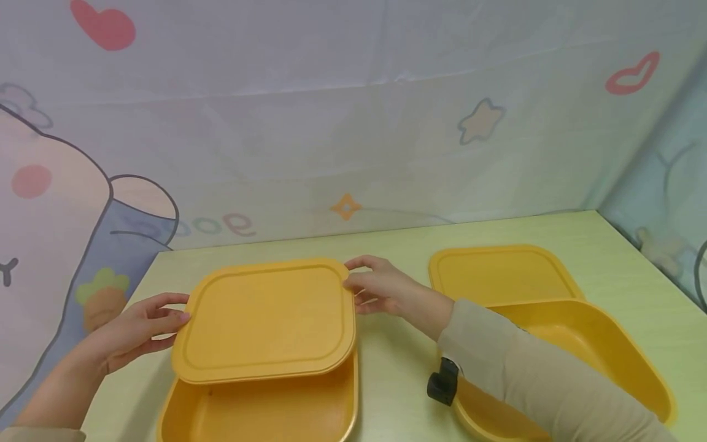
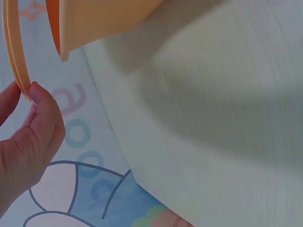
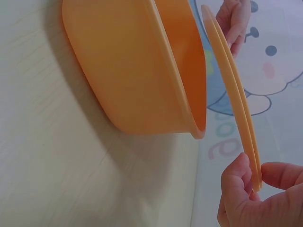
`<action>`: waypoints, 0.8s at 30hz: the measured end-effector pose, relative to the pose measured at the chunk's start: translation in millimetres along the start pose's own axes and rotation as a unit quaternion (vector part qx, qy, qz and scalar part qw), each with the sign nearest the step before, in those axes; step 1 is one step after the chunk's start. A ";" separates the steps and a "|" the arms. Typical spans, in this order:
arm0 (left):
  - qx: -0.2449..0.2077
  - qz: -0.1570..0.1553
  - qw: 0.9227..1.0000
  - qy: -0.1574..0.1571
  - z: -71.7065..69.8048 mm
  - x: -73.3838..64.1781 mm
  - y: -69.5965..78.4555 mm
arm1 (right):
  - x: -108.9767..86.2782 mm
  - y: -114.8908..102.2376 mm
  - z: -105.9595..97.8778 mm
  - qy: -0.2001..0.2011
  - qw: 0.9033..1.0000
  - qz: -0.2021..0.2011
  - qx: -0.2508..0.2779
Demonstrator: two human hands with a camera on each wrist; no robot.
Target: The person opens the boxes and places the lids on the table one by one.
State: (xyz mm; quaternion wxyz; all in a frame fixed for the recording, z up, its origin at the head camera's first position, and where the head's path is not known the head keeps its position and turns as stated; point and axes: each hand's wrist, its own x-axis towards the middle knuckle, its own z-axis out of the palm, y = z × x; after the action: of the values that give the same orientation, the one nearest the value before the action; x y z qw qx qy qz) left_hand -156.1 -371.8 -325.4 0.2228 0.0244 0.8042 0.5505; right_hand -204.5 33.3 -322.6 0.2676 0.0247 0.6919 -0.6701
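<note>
Both hands hold a yellow rounded rectangular lid point(image 1: 270, 319) by its two short sides. My left hand point(image 1: 135, 331) pinches its left edge, and my right hand point(image 1: 386, 287) pinches the right edge near the far corner. In the right wrist view the lid point(image 3: 234, 94) is seen edge-on, apart from the rim of a deep yellow box point(image 3: 128, 71). That box point(image 1: 265, 408) stands below the lid in the head view, its near part uncovered and its far part hidden. Thumb and fingers of the left hand point(image 2: 35, 127) show around the lid's edge in the left wrist view.
On the right stands a second open yellow box point(image 1: 585, 344), partly behind my right sleeve. Another yellow lid point(image 1: 502, 273) lies on the pale table point(image 1: 397, 245) behind it. A printed cloth point(image 1: 353, 123) hangs along the table's back edge. A black device point(image 1: 444, 382) sits at my right wrist.
</note>
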 end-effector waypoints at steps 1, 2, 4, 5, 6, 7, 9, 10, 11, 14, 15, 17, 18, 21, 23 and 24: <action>0.002 0.002 1.000 0.004 0.4 0.1 0.3 | 0.2 -0.6 0.2 0.001 1.000 0.000 0.001; 0.004 0.003 1.000 0.007 1.0 0.3 0.6 | 0.5 -0.9 0.4 0.003 1.000 -0.001 0.002; 0.006 0.000 1.000 0.017 2.0 1.0 1.9 | 1.6 -1.8 0.7 0.007 1.000 -0.002 0.004; 0.008 -0.002 1.000 0.022 2.6 1.3 2.5 | 2.4 -2.0 0.8 0.009 1.000 -0.002 0.005; 0.011 -0.004 1.000 0.026 3.1 1.7 3.2 | 3.5 -2.1 0.6 0.011 1.000 -0.004 0.006; 0.013 -0.004 1.000 0.027 3.4 2.0 3.7 | 4.5 -2.3 0.5 0.012 1.000 -0.005 0.008; 0.016 -0.007 0.999 0.028 3.8 2.4 4.6 | 6.7 -2.1 -0.2 0.015 1.000 -0.006 0.009; 0.017 -0.009 0.999 0.028 3.8 2.5 4.7 | 7.6 -1.8 -0.5 0.016 1.000 -0.007 0.010; 0.017 -0.010 0.999 0.028 4.0 2.6 4.9 | 8.5 -1.3 -0.9 0.017 1.000 -0.007 0.010; 0.014 -0.011 1.000 0.024 3.9 3.4 5.3 | 10.3 -1.0 -2.1 0.017 1.000 -0.007 0.009; 0.012 -0.014 1.000 0.024 3.9 3.6 5.4 | 10.8 -1.0 -2.3 0.018 1.000 -0.007 0.008; 0.009 -0.017 0.999 0.025 4.0 3.8 5.5 | 11.0 -1.1 -2.3 0.018 1.000 -0.006 0.007; 0.008 -0.018 0.999 0.026 4.1 3.9 5.4 | 10.9 -1.4 -2.1 0.019 1.000 -0.005 0.007; 0.002 -0.018 0.999 0.029 3.9 4.7 4.5 | 10.0 -2.4 -0.9 0.024 1.000 -0.004 0.008; -0.001 -0.017 0.999 0.032 3.6 5.4 4.1 | 10.0 -2.8 -0.1 0.026 1.000 -0.003 0.010; -0.003 -0.016 0.999 0.034 3.2 5.9 3.6 | 10.5 -2.9 0.1 0.027 1.000 -0.002 0.011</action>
State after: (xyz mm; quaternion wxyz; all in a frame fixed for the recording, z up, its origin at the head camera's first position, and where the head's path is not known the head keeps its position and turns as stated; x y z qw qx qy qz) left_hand -160.9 -365.9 -325.1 0.2047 -0.0081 0.8098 0.5498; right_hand -214.6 29.5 -324.1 0.2471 0.0444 0.6917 -0.6772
